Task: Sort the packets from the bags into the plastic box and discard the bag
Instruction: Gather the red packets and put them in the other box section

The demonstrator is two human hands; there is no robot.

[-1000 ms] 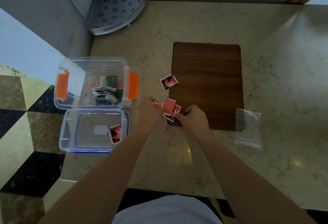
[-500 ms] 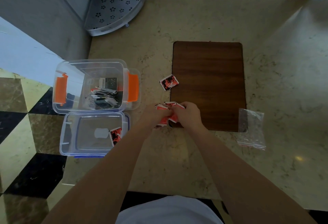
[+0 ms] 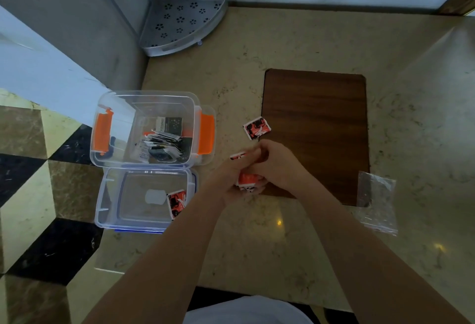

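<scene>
Both hands meet at the near left corner of the wooden board [image 3: 314,128], and from my remote seat I see the left hand [image 3: 231,178] and right hand [image 3: 276,167] pressed together, each grip curled around a small stack of red packets [image 3: 248,179]. One packet edge pokes out above the left thumb, at the top of the clasp. How many packets the hands hold I cannot tell.

Just beyond the hands, a single red packet [image 3: 257,128] lies flat on the table [image 3: 257,246], touching or overlapping the board's left edge. To the left stands the clear plastic box [image 3: 146,128] with orange latches, open, holding a loose pile of dark and white packets [image 3: 160,143]. Directly in front of it, nearer to me, the box lid [image 3: 144,199] lies upturned, with another red packet [image 3: 176,203] resting on its right side.

On the right, the clear plastic bag [image 3: 376,203] lies flat on the table, its left edge over the board's near right corner. A perforated metal corner shelf [image 3: 180,23] sits at the far left of the table against the wall.
</scene>
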